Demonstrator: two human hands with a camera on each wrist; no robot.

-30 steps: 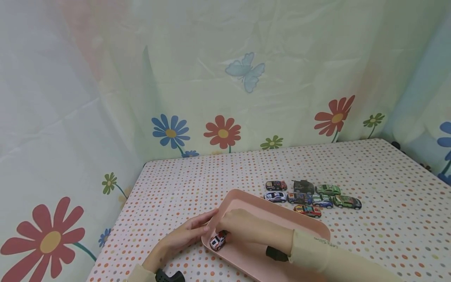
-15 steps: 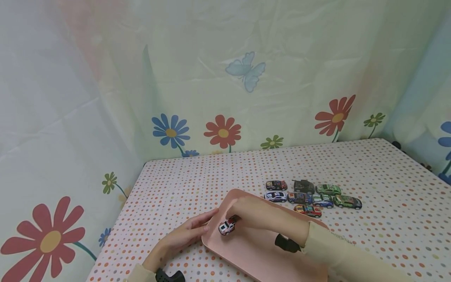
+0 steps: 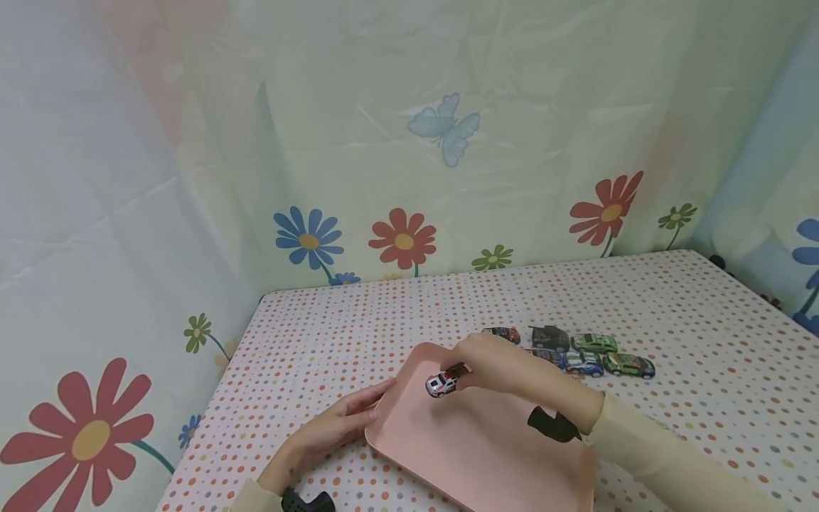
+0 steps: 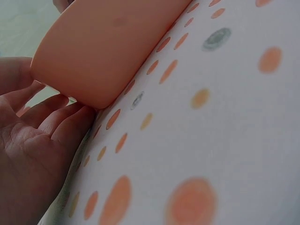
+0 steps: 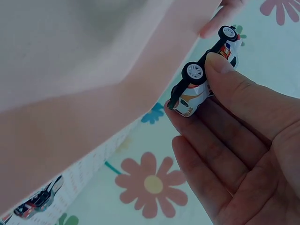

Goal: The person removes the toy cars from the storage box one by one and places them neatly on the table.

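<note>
In the head view my right hand [image 3: 489, 361] pinches a white toy car [image 3: 441, 385] over the far-left part of a pink tray [image 3: 448, 444]. The right wrist view shows the thumb against the side of the toy car [image 5: 206, 75] and the fingertips beneath its body, wheels turned toward the camera. My left hand [image 3: 333, 429] lies along the tray's left end. In the left wrist view its thumb meets the rim, and its fairly straight fingers [image 4: 56, 117] touch the outside of the tray's corner [image 4: 89, 89].
Several other toy cars stand beyond the tray at the right, among them a dark one [image 3: 549, 338], a light green one [image 3: 593, 343] and a dark green one [image 3: 630, 365]. My right hand and forearm hide part of this group. A dotted cloth [image 3: 358, 320] covers the table.
My right hand has lifted the white toy car from the tray's near-left corner and moved it away and to the right. The left hand and tray stay put.
</note>
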